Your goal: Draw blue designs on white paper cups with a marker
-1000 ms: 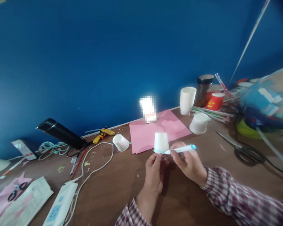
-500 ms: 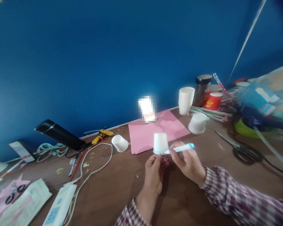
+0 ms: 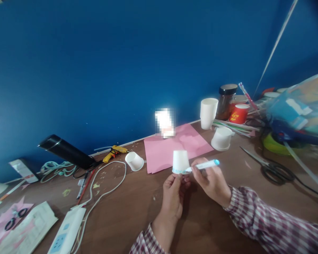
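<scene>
A white paper cup (image 3: 180, 160) is held upside down near the middle of the view, with small light-blue marks along its rim at the bottom. My left hand (image 3: 174, 194) grips that rim from below, thumb in front. In my right hand (image 3: 210, 181) is a white marker (image 3: 204, 165) with a light-blue end, its tip touching the cup's lower right edge. Behind the cup lie pink paper sheets (image 3: 159, 155) on the brown table (image 3: 116, 218).
Left: a small white cup (image 3: 134, 161), yellow glue gun (image 3: 113, 153), black cylinder (image 3: 69, 151), power strip (image 3: 66, 231) with a looping cable. Right: stacked cups (image 3: 208, 113), another white cup (image 3: 222, 138), red cup (image 3: 239, 113), large scissors (image 3: 272, 169), plastic bag (image 3: 302, 106).
The marker and my right hand have shifted very slightly to the right along the cup's rim. Both hands keep their holds.
</scene>
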A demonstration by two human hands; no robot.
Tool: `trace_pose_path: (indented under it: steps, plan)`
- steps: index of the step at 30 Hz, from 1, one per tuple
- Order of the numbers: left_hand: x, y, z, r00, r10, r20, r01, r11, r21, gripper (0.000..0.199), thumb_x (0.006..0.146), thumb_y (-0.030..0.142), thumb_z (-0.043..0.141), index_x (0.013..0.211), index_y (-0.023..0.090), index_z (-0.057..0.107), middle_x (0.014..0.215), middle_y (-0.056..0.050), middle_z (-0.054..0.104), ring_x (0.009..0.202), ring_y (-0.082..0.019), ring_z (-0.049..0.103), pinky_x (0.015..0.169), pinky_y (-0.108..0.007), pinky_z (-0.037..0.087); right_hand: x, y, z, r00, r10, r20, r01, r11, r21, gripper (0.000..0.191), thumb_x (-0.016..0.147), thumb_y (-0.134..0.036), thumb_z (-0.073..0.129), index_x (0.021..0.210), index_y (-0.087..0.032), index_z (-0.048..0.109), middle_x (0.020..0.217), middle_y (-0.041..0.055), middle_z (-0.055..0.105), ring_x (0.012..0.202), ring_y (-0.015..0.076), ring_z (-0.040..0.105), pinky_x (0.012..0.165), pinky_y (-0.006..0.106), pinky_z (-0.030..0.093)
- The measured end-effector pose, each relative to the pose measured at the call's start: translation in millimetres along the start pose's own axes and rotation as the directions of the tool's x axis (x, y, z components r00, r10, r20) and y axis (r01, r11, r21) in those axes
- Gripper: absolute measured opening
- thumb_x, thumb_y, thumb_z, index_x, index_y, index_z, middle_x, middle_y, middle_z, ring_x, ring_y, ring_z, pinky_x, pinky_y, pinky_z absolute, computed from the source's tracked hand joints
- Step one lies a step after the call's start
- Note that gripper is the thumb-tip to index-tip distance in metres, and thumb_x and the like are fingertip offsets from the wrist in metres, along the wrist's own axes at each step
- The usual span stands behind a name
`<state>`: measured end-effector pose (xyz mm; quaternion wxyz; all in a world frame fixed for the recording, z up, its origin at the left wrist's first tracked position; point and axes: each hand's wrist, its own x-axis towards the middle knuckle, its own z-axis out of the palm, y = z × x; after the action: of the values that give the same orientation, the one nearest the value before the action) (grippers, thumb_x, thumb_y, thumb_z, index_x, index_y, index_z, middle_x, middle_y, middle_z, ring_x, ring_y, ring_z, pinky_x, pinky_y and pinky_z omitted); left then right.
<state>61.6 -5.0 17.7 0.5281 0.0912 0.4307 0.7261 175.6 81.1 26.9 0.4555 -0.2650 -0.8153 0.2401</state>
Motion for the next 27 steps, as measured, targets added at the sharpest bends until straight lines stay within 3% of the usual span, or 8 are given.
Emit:
trace_pose_path:
  steps: [16, 27]
  plan:
    - [0.7, -0.3, -0.3, 1.000, -0.005, -0.013, 0.005, 1.000, 0.001, 0.021, 0.070, 0.029, 0.077, 0.071, 0.013, 0.064, 0.070, -0.003, 0.067, 0.067, -0.010, 0.063, 0.067, -0.021, 0.051, 1.8, 0.5, 0.2, 0.999, -0.023, -0.034, 0.021, 0.999, -0.039, 0.009, 0.094, -0.024, 0.048, 0.089, -0.020, 0.054, 0.077, 0.0037, 0.064, 0.067, 0.0163, 0.062, 0.063, 0.026, 0.049]
    - [1.6, 0.8, 2.4, 0.999, -0.005, -0.053, 0.003, 1.000, -0.028, 0.023, 0.066, 0.029, 0.081, 0.068, 0.013, 0.064, 0.070, -0.002, 0.066, 0.068, -0.010, 0.063, 0.067, -0.021, 0.051, 3.6, -3.2, -1.8, 0.999, 0.025, 0.034, -0.024, 0.999, -0.025, 0.015, 0.093, -0.026, 0.047, 0.082, -0.019, 0.054, 0.067, 0.0013, 0.061, 0.057, 0.0146, 0.058, 0.056, 0.025, 0.046]
